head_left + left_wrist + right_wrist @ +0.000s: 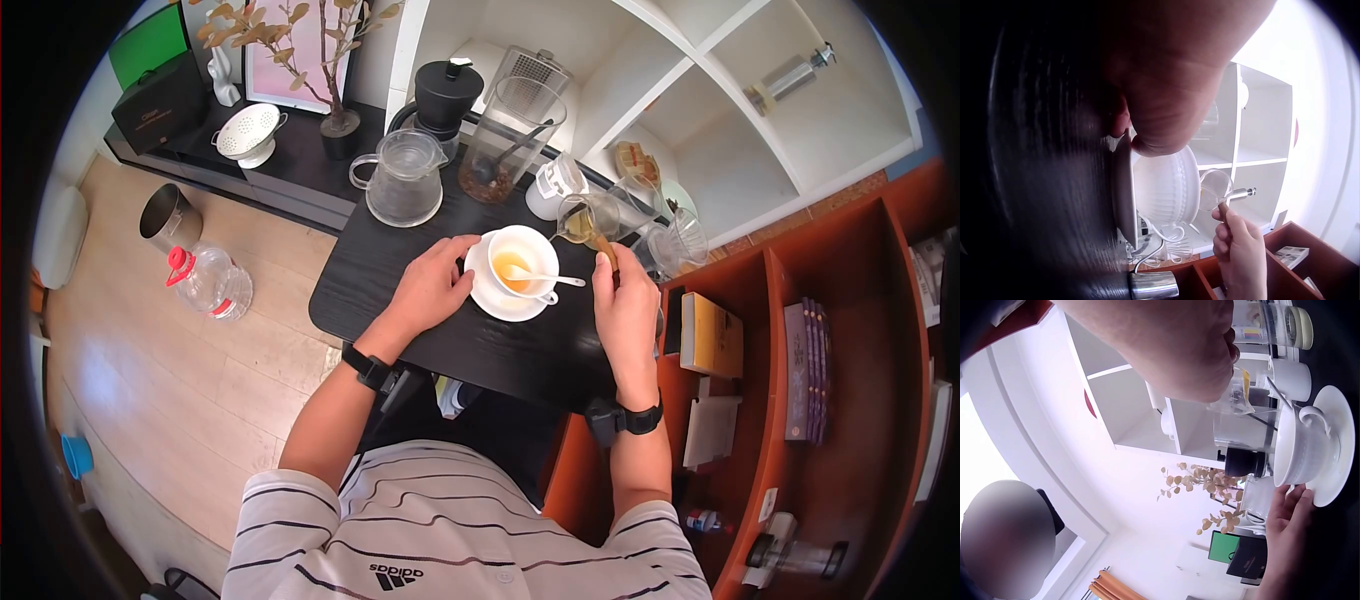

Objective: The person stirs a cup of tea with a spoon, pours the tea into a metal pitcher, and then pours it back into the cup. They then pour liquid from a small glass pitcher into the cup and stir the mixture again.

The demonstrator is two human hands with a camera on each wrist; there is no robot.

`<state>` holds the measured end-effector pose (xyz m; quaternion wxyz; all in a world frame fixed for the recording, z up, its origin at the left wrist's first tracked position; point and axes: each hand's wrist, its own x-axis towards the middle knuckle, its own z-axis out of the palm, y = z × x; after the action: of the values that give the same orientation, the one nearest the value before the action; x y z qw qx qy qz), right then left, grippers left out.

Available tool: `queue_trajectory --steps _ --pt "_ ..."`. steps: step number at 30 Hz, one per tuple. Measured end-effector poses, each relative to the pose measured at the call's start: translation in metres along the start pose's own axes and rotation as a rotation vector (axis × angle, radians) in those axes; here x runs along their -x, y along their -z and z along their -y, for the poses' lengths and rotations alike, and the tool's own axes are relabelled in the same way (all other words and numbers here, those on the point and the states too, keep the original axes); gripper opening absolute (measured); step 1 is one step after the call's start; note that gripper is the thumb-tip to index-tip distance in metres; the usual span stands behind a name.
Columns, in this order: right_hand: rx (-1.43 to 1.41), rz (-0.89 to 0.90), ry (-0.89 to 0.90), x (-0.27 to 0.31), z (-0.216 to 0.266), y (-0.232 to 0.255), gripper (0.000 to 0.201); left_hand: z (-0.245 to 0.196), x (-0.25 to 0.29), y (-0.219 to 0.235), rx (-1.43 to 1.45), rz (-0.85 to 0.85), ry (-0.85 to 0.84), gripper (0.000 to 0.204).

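A white cup (526,244) with orange-yellow liquid (507,268) stands upright on a white saucer (497,303). A white spoon (558,279) leans in it, its handle out over the rim toward the right. My left hand (432,286) pinches the left edge of the saucer, thumb over the rim, as the left wrist view shows. Raised to the right of the cup, my right hand (627,312) grips the wooden handle (606,248) of a small glass pitcher (577,214). Some yellowish liquid shows inside the pitcher, whose glass is tilted near the cup's far side.
On the black table (400,270) stand a glass teapot (405,185), a black grinder (447,97), a tall glass container (507,150) and a white mug (552,188). Glassware (680,240) crowds the back right. A brown bookshelf (775,300) borders the right side.
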<state>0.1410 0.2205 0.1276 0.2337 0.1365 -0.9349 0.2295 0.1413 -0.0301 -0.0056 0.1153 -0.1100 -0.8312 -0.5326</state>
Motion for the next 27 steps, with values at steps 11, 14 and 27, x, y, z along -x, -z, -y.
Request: queue_trajectory --steps 11,14,27 --pt "0.026 0.041 0.052 0.038 -0.001 0.022 0.022 0.001 0.001 -0.001 -0.009 -0.009 0.003 0.051" --pt "0.014 0.021 0.115 0.045 0.003 0.02 0.023 0.002 0.001 -0.001 -0.012 -0.014 -0.009 0.051" --pt "0.033 -0.009 0.254 0.014 0.022 0.009 0.025 0.001 0.001 -0.001 -0.014 -0.015 -0.018 0.051"
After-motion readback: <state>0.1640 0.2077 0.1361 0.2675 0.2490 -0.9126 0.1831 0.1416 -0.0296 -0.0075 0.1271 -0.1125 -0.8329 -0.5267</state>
